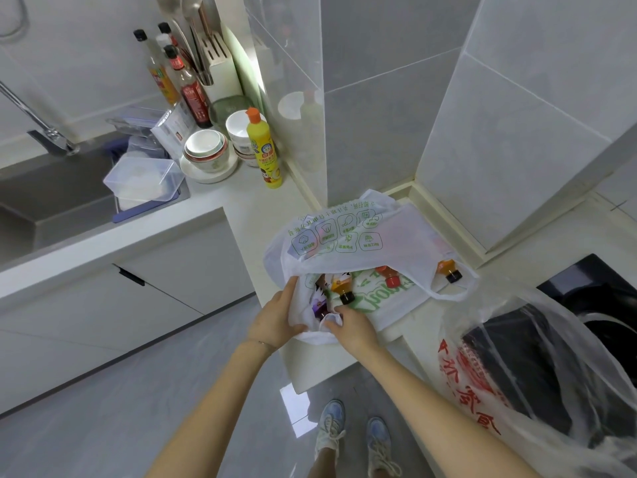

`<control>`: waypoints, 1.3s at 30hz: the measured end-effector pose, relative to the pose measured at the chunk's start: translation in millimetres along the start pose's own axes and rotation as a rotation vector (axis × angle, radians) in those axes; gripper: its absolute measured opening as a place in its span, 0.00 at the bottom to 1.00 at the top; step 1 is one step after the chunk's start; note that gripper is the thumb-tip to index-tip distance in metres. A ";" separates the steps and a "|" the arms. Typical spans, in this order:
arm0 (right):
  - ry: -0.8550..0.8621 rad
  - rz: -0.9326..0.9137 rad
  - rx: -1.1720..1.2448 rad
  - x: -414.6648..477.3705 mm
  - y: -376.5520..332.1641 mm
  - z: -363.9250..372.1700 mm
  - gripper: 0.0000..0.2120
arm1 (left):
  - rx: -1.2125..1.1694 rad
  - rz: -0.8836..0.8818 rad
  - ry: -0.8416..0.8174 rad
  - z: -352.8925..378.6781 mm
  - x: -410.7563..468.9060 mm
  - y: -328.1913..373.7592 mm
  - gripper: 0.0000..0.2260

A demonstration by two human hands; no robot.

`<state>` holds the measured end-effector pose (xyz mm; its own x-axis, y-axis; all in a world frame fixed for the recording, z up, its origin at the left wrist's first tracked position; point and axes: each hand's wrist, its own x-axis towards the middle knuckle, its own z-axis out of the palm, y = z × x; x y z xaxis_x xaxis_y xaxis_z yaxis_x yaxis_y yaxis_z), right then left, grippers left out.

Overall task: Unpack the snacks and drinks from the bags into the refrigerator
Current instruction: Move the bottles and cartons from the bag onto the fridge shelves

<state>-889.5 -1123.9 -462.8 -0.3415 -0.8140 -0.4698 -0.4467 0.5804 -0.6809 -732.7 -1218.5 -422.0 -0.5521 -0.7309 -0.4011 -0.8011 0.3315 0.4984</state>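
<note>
Left hand (275, 315) grips the rim of the white bag (344, 232); right hand (351, 327) pinches its handle loop; bag lies on the counter (255, 208), bottled drinks (343, 288) inside.

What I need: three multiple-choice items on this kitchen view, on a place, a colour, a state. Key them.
1. Where does the yellow bottle stand? A in the sink; B on the counter beside the bowls; C on the floor.
2. What colour is the print on the clear bag at right? A red; B blue; C black.
3. What do the hands do? A both hang empty; B one lifts a bottle; C left hand and right hand grip the green-printed bag.
Key: B, it stands by the stacked bowls; A, red characters show; C, both clutch its mouth.
</note>
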 end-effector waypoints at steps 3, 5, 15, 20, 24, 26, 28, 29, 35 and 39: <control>-0.029 -0.029 -0.019 0.3 2.5 5.5 0.13 | 0.139 -0.009 0.012 5.5 -1.2 -1.0 0.47; -0.032 -0.032 -0.012 1.4 5.0 9.5 0.13 | 0.220 -0.005 0.022 8.5 -2.6 -3.1 0.47; 0.000 0.060 0.127 2.9 -6.3 13.4 0.12 | 0.253 -0.004 0.020 9.2 -0.3 -12.7 0.47; 0.114 0.064 0.109 -2.6 -12.5 5.8 0.13 | 0.222 0.012 0.016 6.5 2.7 -11.0 0.47; 0.269 -0.031 0.150 -10.5 -27.9 -16.2 0.12 | 0.175 0.047 0.085 5.4 3.5 -9.4 0.47; 0.332 -0.103 0.151 -13.1 -36.5 -30.2 0.12 | 0.125 0.076 0.148 2.7 3.1 -6.3 0.46; 0.383 -0.180 0.146 -16.8 -47.2 -44.2 0.12 | 0.079 0.119 0.227 -0.5 3.0 -3.0 0.45; 0.409 -0.225 0.144 -18.5 -52.5 -50.2 0.12 | 0.051 0.146 0.271 -1.6 3.1 -1.1 0.45; 0.464 -0.394 0.043 -19.9 -70.1 -76.9 0.13 | -0.115 0.338 0.592 -13.9 3.7 35.1 0.35; 0.440 -0.444 -0.002 -26.4 -68.1 -86.4 0.14 | 0.040 0.495 0.543 -12.2 9.2 59.2 0.32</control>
<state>-921.6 -1140.1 -355.5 -0.4309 -0.8925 0.1333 -0.6257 0.1891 -0.7568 -782.4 -1212.9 -386.8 -0.6671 -0.6791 0.3063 -0.5011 0.7133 0.4900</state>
